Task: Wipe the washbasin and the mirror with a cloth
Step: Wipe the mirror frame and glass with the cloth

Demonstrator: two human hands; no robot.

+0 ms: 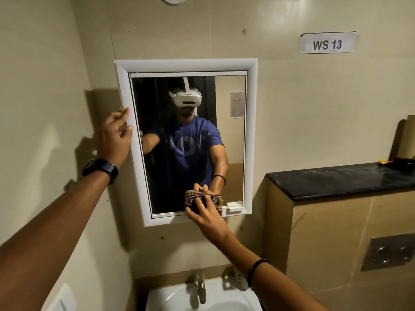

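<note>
One mirror [190,140] in a white frame [186,65] hangs on the far wall above one white washbasin [226,299], which is cut off by the near edge of the view. One tap [201,288] stands at the basin's back. Two hands are visible. The left hand [115,135], with a dark watch [101,168] on its wrist, rests on the frame's left edge, fingers loosely curled around it. The right hand [206,213], a thin band [254,269] on its wrist, presses one checked cloth [202,199] against the glass at the mirror's lower right; its fingers grip the bunched cloth. One paper label [327,42], upper right, reads "WS 13". One black surface [336,178] on the right carries small items too indistinct to identify. One metal plate [390,251] with two round buttons sits lower right.
</note>
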